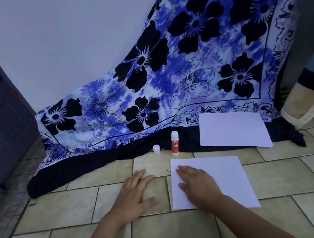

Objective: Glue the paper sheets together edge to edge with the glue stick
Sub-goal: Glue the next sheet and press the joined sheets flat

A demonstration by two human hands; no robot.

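Little of the gluing looks done: a single paper sheet (223, 180) lies flat on the tiled floor (64, 211) at about 4 o'clock from the middle of the view, while the remaining stack of sheets (234, 129) rests apart at about 2 o'clock, on the dark hem of the flowered cloth (164, 66). No second sheet sits against the first, so no seam exists yet. The glue stick (175, 143) stands upright at 12 o'clock from the hands, and its cap (156, 149) stands just beside it at 9 o'clock, so it appears already opened; whether any glue is on the paper cannot be told. Spreading glue, butting the edges and pressing all seem left to do. The right hand (198, 186) lies spread, palm down, on the sheet's left half, holding nothing. The left hand (135, 194) rests spread flat on bare tile, just beside the sheet, empty
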